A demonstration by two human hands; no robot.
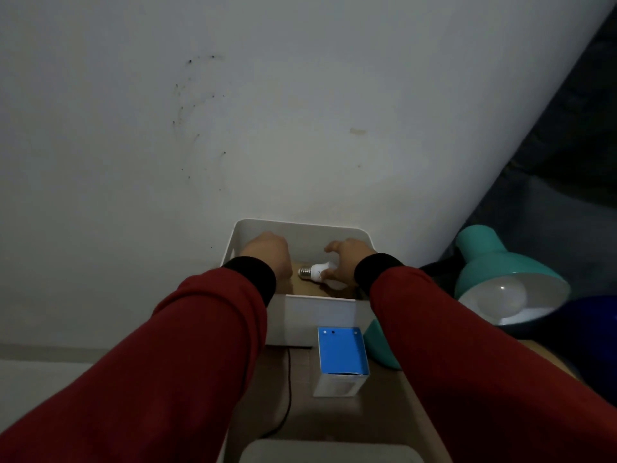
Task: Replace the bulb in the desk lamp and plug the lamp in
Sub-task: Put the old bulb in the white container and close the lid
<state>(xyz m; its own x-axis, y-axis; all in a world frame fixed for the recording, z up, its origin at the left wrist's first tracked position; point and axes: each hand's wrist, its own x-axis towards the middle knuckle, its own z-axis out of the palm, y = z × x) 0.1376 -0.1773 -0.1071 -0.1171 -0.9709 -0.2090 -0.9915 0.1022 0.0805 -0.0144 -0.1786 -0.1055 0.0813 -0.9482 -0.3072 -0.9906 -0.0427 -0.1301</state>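
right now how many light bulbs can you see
2: one bulb lying in the white bin by the right hand, one bulb in the teal lamp. More may be hidden.

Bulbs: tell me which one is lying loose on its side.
The bulb in the white bin, metal base pointing left, under the right hand. The other bulb sits in the teal lamp.

Both arms reach straight forward in red sleeves with black cuffs. The left hand (267,253) is curled into a loose fist, knuckles up, wrist level. The right hand (349,262) is palm down with fingers (329,272) spread and bent downward, thumb stretched out toward the left hand
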